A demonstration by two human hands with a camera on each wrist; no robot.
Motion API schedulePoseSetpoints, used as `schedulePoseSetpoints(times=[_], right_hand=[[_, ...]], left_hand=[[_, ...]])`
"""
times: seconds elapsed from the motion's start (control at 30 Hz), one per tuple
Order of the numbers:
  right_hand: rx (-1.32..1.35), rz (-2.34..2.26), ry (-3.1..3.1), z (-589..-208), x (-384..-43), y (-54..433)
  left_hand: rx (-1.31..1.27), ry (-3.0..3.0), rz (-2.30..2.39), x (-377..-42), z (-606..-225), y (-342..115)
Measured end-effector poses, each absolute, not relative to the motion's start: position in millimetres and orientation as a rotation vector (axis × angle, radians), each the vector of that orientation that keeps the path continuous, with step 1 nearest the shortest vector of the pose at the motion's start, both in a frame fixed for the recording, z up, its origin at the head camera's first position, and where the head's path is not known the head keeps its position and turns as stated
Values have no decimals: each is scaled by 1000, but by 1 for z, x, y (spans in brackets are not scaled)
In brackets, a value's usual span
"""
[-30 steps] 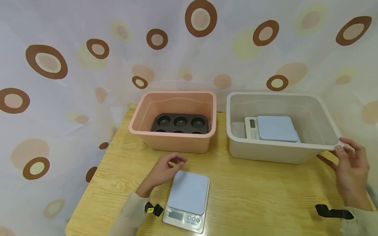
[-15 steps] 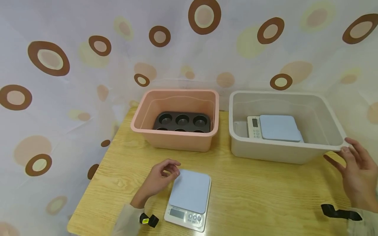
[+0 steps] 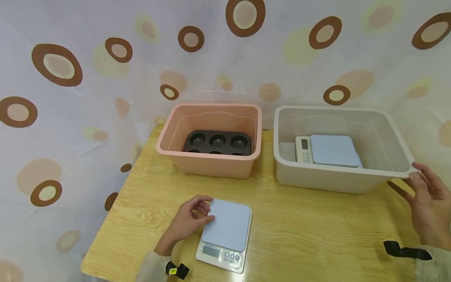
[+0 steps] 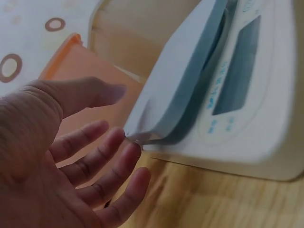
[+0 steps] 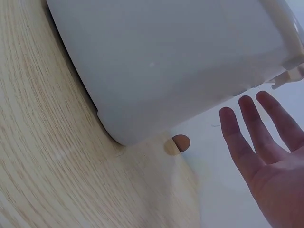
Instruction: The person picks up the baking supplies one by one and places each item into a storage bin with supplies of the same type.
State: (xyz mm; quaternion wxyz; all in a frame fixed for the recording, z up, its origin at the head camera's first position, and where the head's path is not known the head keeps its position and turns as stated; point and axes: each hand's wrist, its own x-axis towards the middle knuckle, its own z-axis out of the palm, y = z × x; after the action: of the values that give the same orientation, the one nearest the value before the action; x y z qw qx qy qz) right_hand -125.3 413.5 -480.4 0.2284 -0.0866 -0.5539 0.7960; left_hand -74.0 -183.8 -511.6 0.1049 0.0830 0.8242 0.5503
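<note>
A kitchen scale point(image 3: 225, 225) with a pale blue plate lies on the table, its display toward the near edge. My left hand point(image 3: 192, 219) is at its left side, fingers loosely bent and thumb tip over the plate's edge. In the left wrist view, the fingertips point(image 4: 130, 147) come right up to the corner of the scale point(image 4: 178, 80). At the far right my right hand point(image 3: 430, 203) pinches the rim corner of a grey plastic bin point(image 3: 324, 178) between thumb and index finger. Its other fingers point(image 5: 251, 123) stretch out below the rim. A second scale point(image 3: 332, 150) lies inside that bin.
A pink plastic bin point(image 3: 215, 164) stands to the left of the grey one, with a dark muffin tin point(image 3: 225, 143) in it. Behind the wooden table point(image 3: 299, 235) hangs a white cloth point(image 3: 141, 86) with brown and yellow circles.
My left hand has come back toward me from beyond the scale's far corner to its left side, its fingers spreading. My right hand stays at the bin's rim; the head view has shifted slightly.
</note>
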Motion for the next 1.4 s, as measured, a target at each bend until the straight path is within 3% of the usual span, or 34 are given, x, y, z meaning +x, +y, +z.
schedulePoseSetpoints(times=[0.67, 0.97, 1.4], right_hand=[[-232, 2211, -1497, -477, -130, 413], [-119, 2266, -1451, -477, -128, 416], [-175, 2257, -1439, -478, -127, 414]], left_hand=[[210, 2434, 1585, -67, -521, -182], [-38, 2375, 1669, -66, -516, -169], [-118, 2604, 1392, -48, -509, -152]])
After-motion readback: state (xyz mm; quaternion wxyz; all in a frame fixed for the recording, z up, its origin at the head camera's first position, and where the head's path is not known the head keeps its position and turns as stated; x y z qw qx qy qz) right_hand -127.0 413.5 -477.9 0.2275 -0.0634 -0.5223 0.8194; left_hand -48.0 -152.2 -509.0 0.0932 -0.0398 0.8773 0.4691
